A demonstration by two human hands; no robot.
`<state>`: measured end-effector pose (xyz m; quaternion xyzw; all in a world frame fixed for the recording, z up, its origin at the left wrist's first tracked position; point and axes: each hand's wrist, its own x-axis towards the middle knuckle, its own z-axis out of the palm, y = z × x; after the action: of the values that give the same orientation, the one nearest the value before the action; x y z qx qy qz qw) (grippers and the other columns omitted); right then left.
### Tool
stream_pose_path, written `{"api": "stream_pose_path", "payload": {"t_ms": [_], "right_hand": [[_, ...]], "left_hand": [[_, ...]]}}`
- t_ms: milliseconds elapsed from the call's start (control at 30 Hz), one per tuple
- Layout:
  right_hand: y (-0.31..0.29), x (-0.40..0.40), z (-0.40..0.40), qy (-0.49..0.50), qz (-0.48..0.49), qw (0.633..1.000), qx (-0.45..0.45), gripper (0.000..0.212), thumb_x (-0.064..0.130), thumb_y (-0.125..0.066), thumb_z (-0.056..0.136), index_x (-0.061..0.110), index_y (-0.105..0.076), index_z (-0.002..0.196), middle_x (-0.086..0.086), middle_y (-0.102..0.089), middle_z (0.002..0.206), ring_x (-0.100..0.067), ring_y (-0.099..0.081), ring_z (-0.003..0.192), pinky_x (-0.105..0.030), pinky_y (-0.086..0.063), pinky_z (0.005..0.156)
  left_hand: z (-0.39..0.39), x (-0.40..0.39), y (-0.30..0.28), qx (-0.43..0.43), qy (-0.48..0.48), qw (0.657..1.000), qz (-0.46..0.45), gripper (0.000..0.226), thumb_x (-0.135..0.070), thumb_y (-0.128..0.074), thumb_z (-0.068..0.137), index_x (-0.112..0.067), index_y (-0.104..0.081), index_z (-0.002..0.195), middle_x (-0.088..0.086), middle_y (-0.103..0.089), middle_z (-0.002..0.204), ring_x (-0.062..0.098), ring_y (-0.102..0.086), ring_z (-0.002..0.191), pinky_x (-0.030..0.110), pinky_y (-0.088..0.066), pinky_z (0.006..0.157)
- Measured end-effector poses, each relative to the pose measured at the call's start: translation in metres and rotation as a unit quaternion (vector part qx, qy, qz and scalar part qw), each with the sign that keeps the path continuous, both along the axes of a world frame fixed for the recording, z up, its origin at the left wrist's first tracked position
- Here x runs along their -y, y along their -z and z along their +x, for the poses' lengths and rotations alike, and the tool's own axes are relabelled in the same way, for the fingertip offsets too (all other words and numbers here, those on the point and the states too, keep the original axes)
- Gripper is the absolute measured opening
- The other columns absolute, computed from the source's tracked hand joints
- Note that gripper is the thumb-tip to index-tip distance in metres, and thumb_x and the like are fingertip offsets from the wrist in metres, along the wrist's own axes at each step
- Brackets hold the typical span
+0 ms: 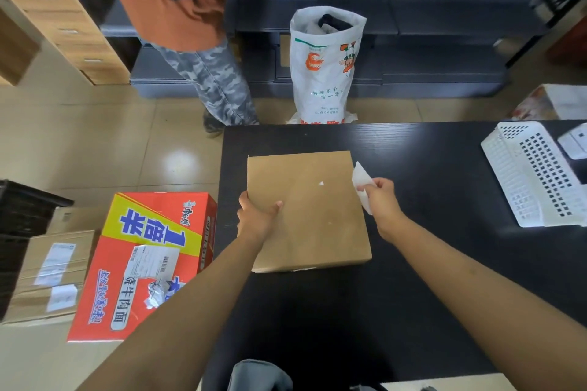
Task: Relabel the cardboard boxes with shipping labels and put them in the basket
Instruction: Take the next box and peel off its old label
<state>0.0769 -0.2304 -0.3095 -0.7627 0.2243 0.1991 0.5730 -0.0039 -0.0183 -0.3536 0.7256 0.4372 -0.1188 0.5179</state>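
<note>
1. Flat brown cardboard box (306,209) lying on the black table (428,263), top face bare except for a tiny white scrap (321,183) out past the left fingertips. Looks like an old sticker came off here, so a new one can go on.
2. Left hand (257,219) gripping the box at its left edge, fingers curled over onto the top, thumb at the side. Most likely there to keep the box from sliding.
3. Right hand (379,200) just off the box's right edge, fingers pinched tight on a crumpled white paper (360,182). Paper sticking up and down out of the pinch. Can't tell if it is the old label or backing paper.
4. White basket (536,174) well off to the right of the right fingers, tipped on the table with its holes showing. Probably where the box goes once labelled.
5. Red noodle carton (143,263) down on the floor, left of the left fingers, with a torn label (152,262) and paper bits on top. Looks like a spot for rubbish.
6. More brown boxes (47,276) with labels further left, maybe waiting for a turn.
7. Another person (178,9) far beyond both hands, next to a tall white sack (324,63).
</note>
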Motion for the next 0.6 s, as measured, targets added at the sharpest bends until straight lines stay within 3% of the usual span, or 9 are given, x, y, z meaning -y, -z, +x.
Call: {"api": "stream_pose_path", "payload": {"t_ms": [100, 233, 400, 600], "right_hand": [[0.003, -0.003, 0.000, 0.016, 0.020, 1.000, -0.003, 0.028, 0.017, -0.055, 0.092, 0.020, -0.039, 0.114, 0.006, -0.047, 0.097, -0.010, -0.047, 0.086, -0.028, -0.040, 0.071], [0.006, -0.003, 0.000, 0.031, 0.009, 0.999, 0.028, 0.030, 0.017, -0.056, 0.091, 0.021, -0.038, 0.115, 0.007, -0.048, 0.095, -0.007, -0.049, 0.083, -0.022, -0.039, 0.061], [0.012, -0.001, 0.000, 0.021, -0.002, 0.999, 0.031, 0.032, 0.019, -0.056, 0.091, 0.018, -0.039, 0.119, 0.005, -0.049, 0.098, -0.006, -0.049, 0.083, -0.022, -0.039, 0.060], [0.015, 0.001, 0.003, 0.008, -0.027, 0.999, 0.037, 0.032, 0.014, -0.055, 0.092, 0.020, -0.039, 0.119, 0.003, -0.050, 0.108, -0.010, -0.051, 0.091, -0.024, -0.044, 0.071]], "left_hand": [[0.001, 0.000, -0.001, -0.003, 0.001, 1.000, 0.000, 0.086, -0.047, -0.067, 0.083, -0.024, -0.013, 0.146, 0.010, -0.038, 0.143, 0.035, -0.044, 0.126, 0.055, -0.041, 0.104], [0.001, 0.000, 0.000, -0.003, 0.003, 1.000, 0.000, 0.087, -0.047, -0.068, 0.083, -0.024, -0.013, 0.147, 0.011, -0.038, 0.143, 0.036, -0.044, 0.127, 0.055, -0.041, 0.103], [0.001, 0.000, 0.000, 0.003, 0.005, 1.000, -0.001, 0.087, -0.046, -0.068, 0.082, -0.023, -0.014, 0.146, 0.010, -0.038, 0.142, 0.035, -0.044, 0.126, 0.055, -0.041, 0.104], [0.001, 0.000, 0.001, 0.004, 0.004, 1.000, -0.001, 0.086, -0.047, -0.068, 0.083, -0.023, -0.014, 0.146, 0.010, -0.038, 0.143, 0.034, -0.044, 0.126, 0.055, -0.041, 0.104]]}}
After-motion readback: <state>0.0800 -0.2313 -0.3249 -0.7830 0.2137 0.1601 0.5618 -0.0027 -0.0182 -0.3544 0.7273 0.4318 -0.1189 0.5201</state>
